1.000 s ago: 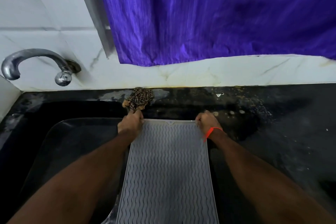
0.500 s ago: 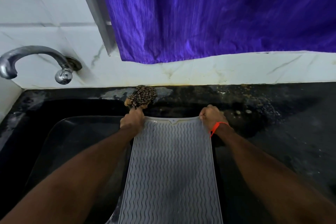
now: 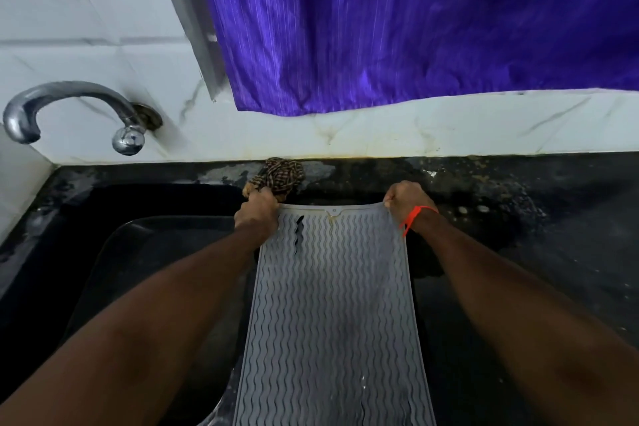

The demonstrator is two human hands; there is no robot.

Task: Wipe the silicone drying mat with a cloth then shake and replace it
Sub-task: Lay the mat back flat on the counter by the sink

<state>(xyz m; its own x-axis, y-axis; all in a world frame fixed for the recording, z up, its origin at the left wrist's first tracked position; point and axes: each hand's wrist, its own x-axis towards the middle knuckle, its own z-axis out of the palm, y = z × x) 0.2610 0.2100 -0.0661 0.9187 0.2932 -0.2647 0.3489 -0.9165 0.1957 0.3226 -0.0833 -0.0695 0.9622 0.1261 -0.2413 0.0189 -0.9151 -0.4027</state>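
A grey silicone drying mat (image 3: pixel 332 315) with wavy ridges hangs lengthwise in front of me, over the right edge of the sink. My left hand (image 3: pixel 257 213) grips its far left corner and also pinches a checked brown cloth (image 3: pixel 280 176) that bunches up behind the knuckles. My right hand (image 3: pixel 408 199), an orange band at its wrist, grips the far right corner. The mat's top edge is stretched between both fists. A dark slit shows in the mat close to the left hand. The mat's lower end runs out of view.
A black sink basin (image 3: pixel 145 252) lies to the left under a chrome tap (image 3: pixel 69 104). Black wet counter (image 3: pixel 518 218) spreads to the right. White marble tiles (image 3: pixel 449 128) back the counter, with a purple curtain (image 3: pixel 415 21) hanging above.
Both hands have lifted the mat's top edge slightly and shifted it a little to the right. The edge is pulled tighter, and a dark slit now shows near the left hand.
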